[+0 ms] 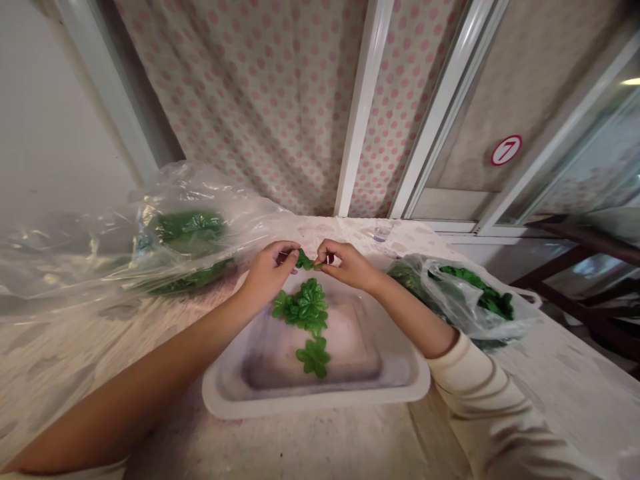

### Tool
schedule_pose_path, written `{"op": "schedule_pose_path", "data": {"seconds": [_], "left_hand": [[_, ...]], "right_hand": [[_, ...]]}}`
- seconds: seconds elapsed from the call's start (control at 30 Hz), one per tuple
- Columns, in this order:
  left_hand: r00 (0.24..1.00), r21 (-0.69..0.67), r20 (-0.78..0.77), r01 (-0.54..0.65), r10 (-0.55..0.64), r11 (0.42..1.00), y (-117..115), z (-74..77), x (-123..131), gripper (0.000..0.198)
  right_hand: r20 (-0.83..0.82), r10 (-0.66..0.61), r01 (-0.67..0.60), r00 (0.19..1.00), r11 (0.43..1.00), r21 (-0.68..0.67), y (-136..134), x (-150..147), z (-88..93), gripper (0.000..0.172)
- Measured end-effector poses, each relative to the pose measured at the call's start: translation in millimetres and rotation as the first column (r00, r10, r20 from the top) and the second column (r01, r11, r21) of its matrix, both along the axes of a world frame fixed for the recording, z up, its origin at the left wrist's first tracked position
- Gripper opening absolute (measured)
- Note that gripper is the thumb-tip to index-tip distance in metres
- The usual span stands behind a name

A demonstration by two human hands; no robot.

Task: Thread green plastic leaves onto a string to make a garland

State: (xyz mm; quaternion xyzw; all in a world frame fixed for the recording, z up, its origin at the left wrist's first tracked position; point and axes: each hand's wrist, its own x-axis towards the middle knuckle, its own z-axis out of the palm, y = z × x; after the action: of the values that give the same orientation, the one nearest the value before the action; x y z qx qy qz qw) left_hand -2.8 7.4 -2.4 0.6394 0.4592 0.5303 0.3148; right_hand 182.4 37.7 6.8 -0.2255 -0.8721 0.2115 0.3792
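Above the far side of a white plastic tray [320, 402], my left hand [270, 270] is closed on a green artificial leaf piece [304, 260], pinched between thumb and fingers. My right hand [347, 265] meets it from the other side, its thumb and finger pinching the piece's narrow end; what exactly lies between those fingertips is too small to make out. In the tray lies a small cluster of glossy green leaf pieces [305, 305], shaped like rosettes. Nearer to me, a single leaf rosette [314, 357] rests on the tray floor.
A large clear plastic bag [240, 200] with green leaf pieces inside lies at the left. On the right sits an open plastic bag [460, 303] holding darker green leaves. A small clear cup [383, 231] stands at the table's back edge, before a dotted curtain [270, 100].
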Motion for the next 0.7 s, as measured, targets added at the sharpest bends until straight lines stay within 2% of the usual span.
{"op": "schedule_pose_path", "data": {"seconds": [0.27, 0.53, 0.6, 0.7], "left_hand": [[0.997, 0.083, 0.070, -0.029, 0.023, 0.996, 0.1, -0.1, -1.5, 0.029], [0.991, 0.147, 0.130, -0.061, 0.042, 0.987, -3.3, 3.6, 1.5, 0.028], [0.988, 0.156, 0.150, -0.046, 0.022, 0.987, -2.4, 3.2, 1.3, 0.027], [0.983, 0.159, 0.177, 0.011, -0.040, 0.987, -0.2, 0.8, 0.5, 0.036]], "right_hand": [[0.086, 0.050, -0.045, 0.995, 0.997, -0.062, -1.0, 0.1, 1.3, 0.012], [0.194, 0.164, -0.125, 0.967, 0.972, -0.200, -6.3, 0.9, 2.6, 0.014], [0.194, 0.160, -0.122, 0.968, 0.973, -0.197, -7.5, 1.4, 2.8, 0.017], [0.125, 0.054, -0.039, 0.991, 0.993, -0.114, -7.0, 2.9, 3.5, 0.018]]}}
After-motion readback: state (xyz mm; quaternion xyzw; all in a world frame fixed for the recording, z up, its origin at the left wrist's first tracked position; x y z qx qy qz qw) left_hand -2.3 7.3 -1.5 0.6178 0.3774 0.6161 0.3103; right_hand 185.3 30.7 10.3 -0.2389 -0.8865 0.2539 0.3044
